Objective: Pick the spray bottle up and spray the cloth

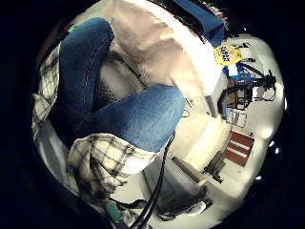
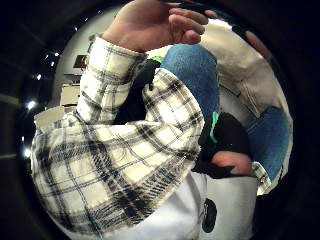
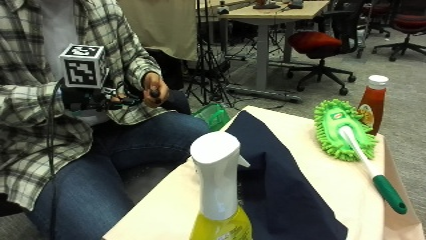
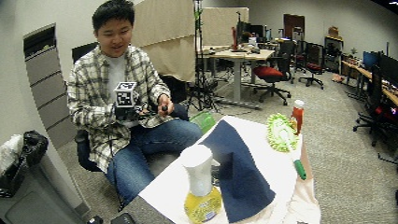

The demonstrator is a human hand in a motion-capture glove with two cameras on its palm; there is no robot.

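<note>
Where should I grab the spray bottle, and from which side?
Probably the narrow white neck of the spray bottle, just under its head. It stands upright at the table's near edge, nozzle toward the dark cloth. Come in from the person's side, opposite the nozzle, so the fingers wrap the neck. The right hand is near the lap now.

Even indoor light; palm views dark at bent edges; nearest things blurred.
</note>
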